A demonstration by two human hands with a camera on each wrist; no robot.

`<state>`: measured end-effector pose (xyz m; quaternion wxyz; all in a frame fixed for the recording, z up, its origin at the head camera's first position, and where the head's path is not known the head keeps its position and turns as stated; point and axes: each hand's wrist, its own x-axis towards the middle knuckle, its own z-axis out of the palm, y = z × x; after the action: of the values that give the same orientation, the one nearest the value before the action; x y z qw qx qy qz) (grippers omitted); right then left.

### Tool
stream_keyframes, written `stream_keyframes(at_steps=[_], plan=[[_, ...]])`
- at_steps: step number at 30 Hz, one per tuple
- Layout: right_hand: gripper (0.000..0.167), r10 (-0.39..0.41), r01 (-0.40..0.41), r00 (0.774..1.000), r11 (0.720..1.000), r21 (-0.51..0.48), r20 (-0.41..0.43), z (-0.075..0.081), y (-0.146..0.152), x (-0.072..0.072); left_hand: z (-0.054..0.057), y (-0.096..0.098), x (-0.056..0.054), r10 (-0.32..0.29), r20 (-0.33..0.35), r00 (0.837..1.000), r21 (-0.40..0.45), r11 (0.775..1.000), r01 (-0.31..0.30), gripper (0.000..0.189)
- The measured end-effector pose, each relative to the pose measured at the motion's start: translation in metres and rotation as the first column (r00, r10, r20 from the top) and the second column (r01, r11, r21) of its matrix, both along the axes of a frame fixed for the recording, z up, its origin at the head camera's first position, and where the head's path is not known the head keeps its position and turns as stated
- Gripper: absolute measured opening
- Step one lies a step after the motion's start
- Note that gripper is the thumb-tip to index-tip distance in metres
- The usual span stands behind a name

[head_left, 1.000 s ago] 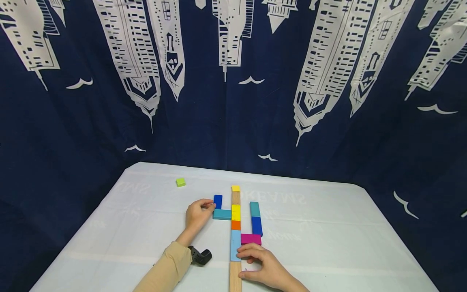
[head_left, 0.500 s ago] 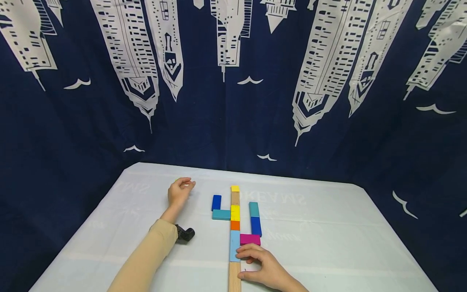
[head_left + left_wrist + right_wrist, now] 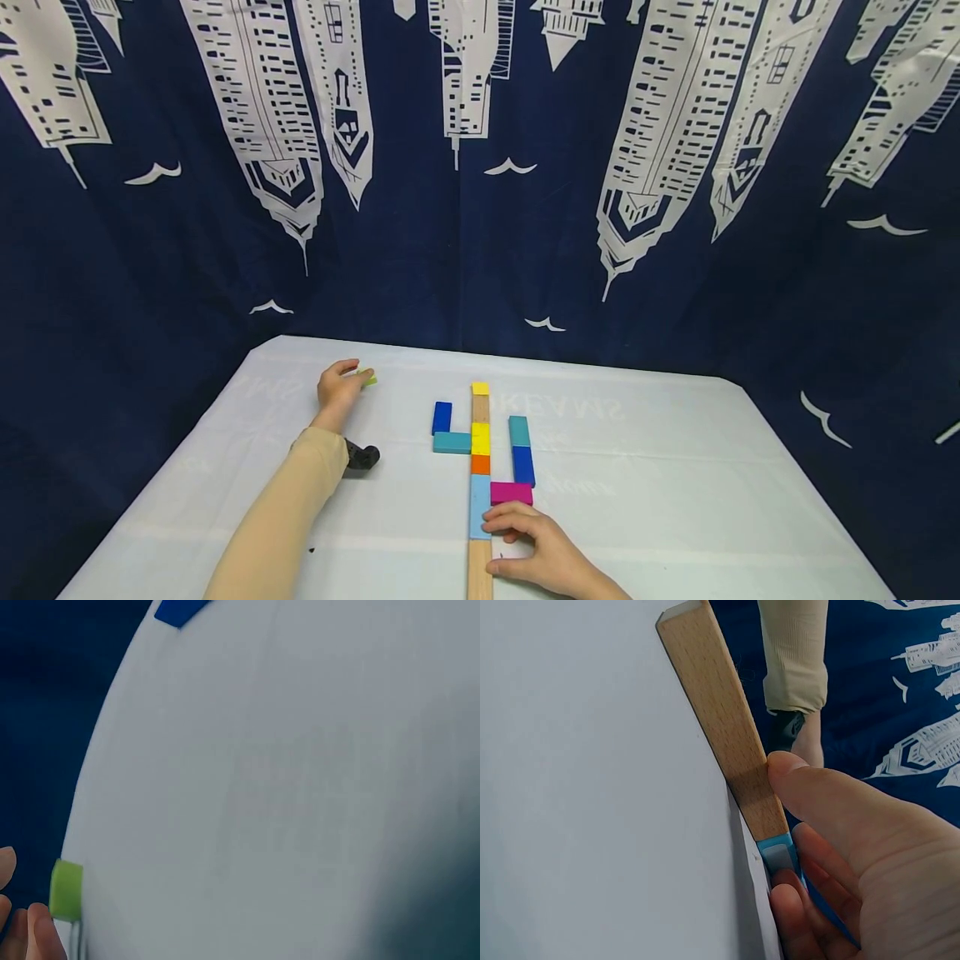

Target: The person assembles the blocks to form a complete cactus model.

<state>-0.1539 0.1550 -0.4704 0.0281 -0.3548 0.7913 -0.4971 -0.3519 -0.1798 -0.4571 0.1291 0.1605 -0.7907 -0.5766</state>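
Observation:
At the far left of the table in the head view, my left hand [image 3: 341, 392] reaches a small lime-green block [image 3: 369, 380]. Its thumb overlaps the block there. The left wrist view shows the fingertips right beside this green block [image 3: 66, 890], with thumb and fingers spread apart. My right hand [image 3: 543, 550] rests at the near end of a row of blocks, fingers loosely bent. Its fingertips lie over the light-blue block [image 3: 480, 492], and the thumb touches the side of the long plain wooden block [image 3: 724, 720]. A magenta block [image 3: 512, 492] sits just beyond those fingers.
Farther up the row come orange [image 3: 480, 464] and yellow [image 3: 480, 438] blocks. A teal block [image 3: 452, 442] and blue block [image 3: 442, 417] branch left; another teal block [image 3: 519, 431] and blue block [image 3: 523, 467] stand right. A navy patterned cloth [image 3: 420, 250] hangs behind the table.
My left hand has left the blue block on the row's left side and moved left and away to the green block. The right hand stays put on the row.

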Motion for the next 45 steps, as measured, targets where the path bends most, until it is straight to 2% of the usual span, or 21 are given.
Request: stream_keyframes(at_steps=[6,8,13,17,20,25,38,45], plan=[[0.033,0.015,-0.015,1.0,1.0,0.004,0.018,-0.001,-0.001,-0.001,-0.007,-0.006,0.002,0.021,0.069,0.997,0.071,0.997,-0.026,0.047],[0.033,0.014,-0.014,1.0,1.0,0.009,0.018,-0.001,-0.001,-0.001,-0.007,-0.007,0.002,0.015,0.077,0.997,0.067,0.998,-0.02,0.048],[0.033,0.01,-0.01,1.0,1.0,0.011,0.005,-0.001,0.001,-0.002,-0.006,-0.01,0.0,-0.023,0.097,0.995,-0.023,0.999,0.026,0.05],[0.034,0.003,-0.003,1.0,1.0,0.022,0.001,-0.017,0.004,-0.008,-0.009,-0.009,-0.002,-0.038,0.126,0.991,-0.136,0.989,0.055,0.051],[0.035,-0.007,0.006,1.0,0.999,0.033,0.016,-0.029,0.007,-0.013,-0.011,-0.009,-0.003,-0.052,0.134,0.99,-0.184,0.98,0.076,0.053],[0.035,-0.014,0.013,0.999,0.999,0.034,0.046,-0.03,0.008,-0.014,-0.012,-0.011,-0.007,-0.076,0.14,0.987,-0.236,0.966,0.108,0.053],[0.036,-0.008,0.006,0.998,1.0,0.028,0.058,-0.027,0.006,-0.013,-0.011,-0.015,-0.011,-0.102,0.165,0.981,-0.282,0.948,0.146,0.051],[0.036,-0.011,0.009,0.999,0.999,0.039,0.047,-0.029,0.007,-0.014,-0.012,-0.017,-0.011,-0.125,0.152,0.98,-0.278,0.946,0.164,0.049]])
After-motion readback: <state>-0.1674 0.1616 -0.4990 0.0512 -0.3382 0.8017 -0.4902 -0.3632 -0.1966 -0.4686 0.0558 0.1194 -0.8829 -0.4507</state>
